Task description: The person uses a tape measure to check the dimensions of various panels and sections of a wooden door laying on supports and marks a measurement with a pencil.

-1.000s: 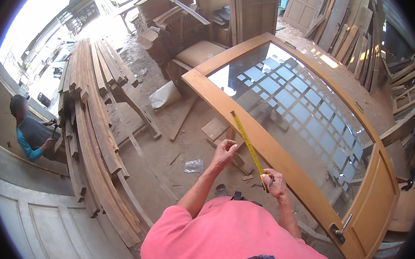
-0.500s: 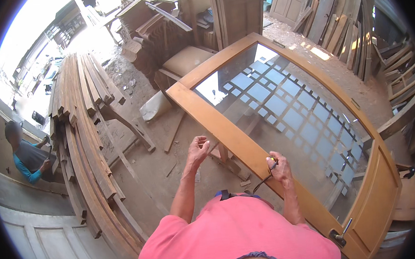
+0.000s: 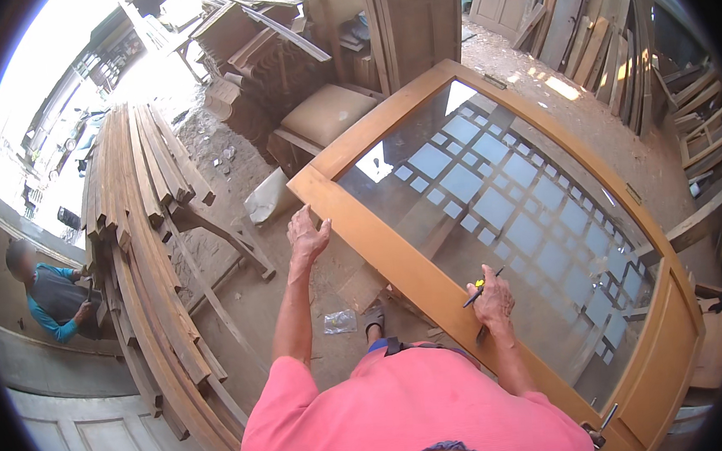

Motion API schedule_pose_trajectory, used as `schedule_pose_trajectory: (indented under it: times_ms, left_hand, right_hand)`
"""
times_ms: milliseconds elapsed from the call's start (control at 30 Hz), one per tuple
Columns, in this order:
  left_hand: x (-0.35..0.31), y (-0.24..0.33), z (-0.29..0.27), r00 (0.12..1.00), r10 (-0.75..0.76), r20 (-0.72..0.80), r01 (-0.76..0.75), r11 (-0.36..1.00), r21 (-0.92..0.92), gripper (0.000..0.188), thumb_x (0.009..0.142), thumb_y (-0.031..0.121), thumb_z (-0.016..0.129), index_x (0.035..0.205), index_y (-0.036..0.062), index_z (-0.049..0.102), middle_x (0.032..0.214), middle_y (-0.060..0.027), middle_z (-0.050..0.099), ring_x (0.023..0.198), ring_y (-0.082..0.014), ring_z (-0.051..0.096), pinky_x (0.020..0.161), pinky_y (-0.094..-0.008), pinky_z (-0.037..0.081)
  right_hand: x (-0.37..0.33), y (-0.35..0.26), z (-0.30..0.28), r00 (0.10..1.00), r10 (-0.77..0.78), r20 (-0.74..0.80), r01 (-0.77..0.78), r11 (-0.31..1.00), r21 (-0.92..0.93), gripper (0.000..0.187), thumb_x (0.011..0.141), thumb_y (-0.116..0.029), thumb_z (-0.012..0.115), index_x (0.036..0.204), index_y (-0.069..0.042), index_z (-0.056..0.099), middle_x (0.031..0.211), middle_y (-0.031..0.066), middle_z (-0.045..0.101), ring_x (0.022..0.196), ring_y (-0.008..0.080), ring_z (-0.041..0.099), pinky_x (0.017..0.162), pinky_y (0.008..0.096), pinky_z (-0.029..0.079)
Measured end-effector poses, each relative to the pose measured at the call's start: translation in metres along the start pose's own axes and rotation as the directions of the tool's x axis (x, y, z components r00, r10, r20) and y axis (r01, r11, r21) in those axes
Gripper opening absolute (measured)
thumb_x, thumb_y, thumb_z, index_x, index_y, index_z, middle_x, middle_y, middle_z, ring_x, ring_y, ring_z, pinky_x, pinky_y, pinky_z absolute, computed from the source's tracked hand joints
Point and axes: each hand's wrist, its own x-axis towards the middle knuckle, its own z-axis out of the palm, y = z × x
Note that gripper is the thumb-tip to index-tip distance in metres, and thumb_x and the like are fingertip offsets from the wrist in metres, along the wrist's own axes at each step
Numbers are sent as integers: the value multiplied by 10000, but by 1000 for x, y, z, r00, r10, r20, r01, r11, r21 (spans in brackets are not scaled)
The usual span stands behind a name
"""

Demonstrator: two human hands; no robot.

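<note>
A wooden door (image 3: 404, 260) with a large glass panel (image 3: 491, 193) lies flat in front of me and to my right. Frosted squares pattern the glass. My left hand (image 3: 309, 235) is at the door's left edge near its far corner, fingers apart and holding nothing; I cannot tell whether it touches the wood. Over the near side of the frame, my right hand (image 3: 492, 302) is closed around a slim dark tool (image 3: 471, 298) with a yellow part. Its exact kind is hidden by the fingers. A door handle (image 3: 598, 432) sticks up at the near right end.
Long timber planks (image 3: 143, 239) are stacked along my left. Beyond them a person (image 3: 55, 294) in a blue-sleeved shirt sits by the wall. Cut wood parts (image 3: 266, 91) are piled ahead, and boards (image 3: 598, 46) lean at the far right. A clear plastic bag (image 3: 340, 322) lies on the floor.
My left hand has moved forward and left to the door's far left edge, its fingers opening out. The right hand has turned slightly, showing more of the tool. My body has shifted a little.
</note>
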Motion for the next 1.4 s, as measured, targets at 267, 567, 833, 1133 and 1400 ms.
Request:
schedule_pose_trajectory:
  times_ms: [267,567,833,1133,1400]
  left_hand:
    - [151,-68,47,994,104,-37,-97,981,170,715,937,430,650,1453,-27,459,1448,-285,520,1357,-427,495,1123,-521,406]
    - [257,-71,51,797,-141,587,250,962,-107,574,1054,518,482,1153,27,760,1138,-201,748,1117,-332,698,965,-461,524]
    - [266,-69,62,593,-174,786,583,766,-270,606,1040,553,512,1271,26,705,1225,-147,719,1129,-266,664,986,-449,500]
    - [273,-97,82,627,-18,779,478,799,-366,554,1074,518,481,1283,59,709,1179,-99,734,1040,-222,690,958,-414,516]
    - [280,-96,79,581,74,811,511,742,-434,334,1058,379,598,1078,73,729,1023,-40,747,886,-144,693,795,-374,563]
  right_hand:
    - [9,-20,16,978,142,-153,-149,988,-35,534,895,-306,719,1363,-107,555,1188,200,654,1122,416,608,931,534,493]
    - [23,-40,37,947,161,-276,-206,968,-142,482,861,-262,730,1292,-107,581,1130,195,632,1069,422,594,882,548,495]
    - [36,-42,52,911,136,-390,-217,961,-171,459,834,-232,743,1244,-101,583,1115,201,632,1018,434,589,871,551,475]
    - [42,-46,53,901,150,-407,-240,954,-179,457,836,-229,754,1241,-103,586,1116,199,631,1009,435,599,855,557,487]
    - [42,-41,57,907,166,-387,-268,936,-227,462,841,-239,762,1245,-110,578,1118,208,628,1053,440,586,874,560,483]
